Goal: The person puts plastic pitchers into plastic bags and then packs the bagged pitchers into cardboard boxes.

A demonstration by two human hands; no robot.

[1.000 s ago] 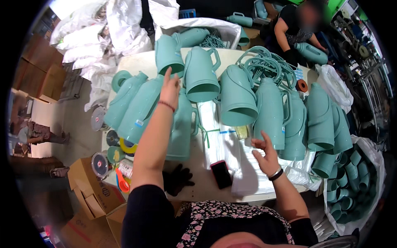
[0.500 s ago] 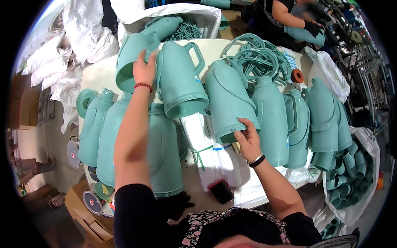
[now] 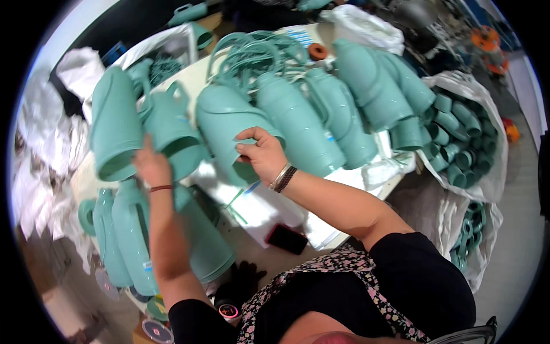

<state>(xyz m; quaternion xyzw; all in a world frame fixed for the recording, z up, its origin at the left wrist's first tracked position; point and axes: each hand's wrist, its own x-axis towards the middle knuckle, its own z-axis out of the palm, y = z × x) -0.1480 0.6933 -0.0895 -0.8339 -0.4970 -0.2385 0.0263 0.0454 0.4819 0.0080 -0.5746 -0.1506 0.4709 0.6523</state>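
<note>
Beneath and just beyond my right hand [image 3: 263, 155], fingers curled toward the thumb, lies a green flask casing [image 3: 223, 112], long axis slanting away leftward; my blurred left hand [image 3: 152, 166] is farther off, beside another casing [image 3: 117, 109]. Whether either grips, I cannot tell.

1. L hand [image 3: 152, 165]: out to far L, fingers pointing away fr. body; blurred, grip unclear.
2. L arm [image 3: 172, 246]: nearly straight, fr. near edge toward far side, forearm bare.
3. R hand [image 3: 264, 155]: turned L, fingers curled, thumb & forefinger tips close tog.
4. R arm [image 3: 344, 212]: elbow bent at near R, bare forearm angled far L.
5. Hands well apart, approx. level.
</note>
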